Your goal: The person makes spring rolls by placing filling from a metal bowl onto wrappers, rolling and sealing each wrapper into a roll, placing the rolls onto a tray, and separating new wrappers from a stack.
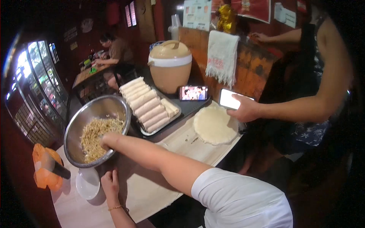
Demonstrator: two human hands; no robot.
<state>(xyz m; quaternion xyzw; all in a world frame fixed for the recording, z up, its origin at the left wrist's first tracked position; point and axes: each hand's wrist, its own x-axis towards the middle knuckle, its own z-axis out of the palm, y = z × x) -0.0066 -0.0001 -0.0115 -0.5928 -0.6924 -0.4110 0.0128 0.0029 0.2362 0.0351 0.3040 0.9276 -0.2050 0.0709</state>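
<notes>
My right hand (107, 141) reaches down into a big steel mixing bowl (69, 142), its fingers hidden at the bean sprout filling (94, 133). Resting on the table just below that bowl, my left hand (110, 183) has its fingers curled in, and nothing shows in it. Beside it stands a small white bowl (88, 184). Rolled lumpia (146, 104) lie stacked in rows on a metal tray (155, 131) to the right of the mixing bowl. A stack of round, pale wrappers (215, 125) sits at the table's right end.
Another person's hand (243, 108) holds a bright-screened phone (232, 98) over the wrappers. A second phone (193, 93) playing video leans near a beige drink jug (170, 70). An orange plastic bag (47, 167) is at the left edge. Someone sits at a back table (85, 78).
</notes>
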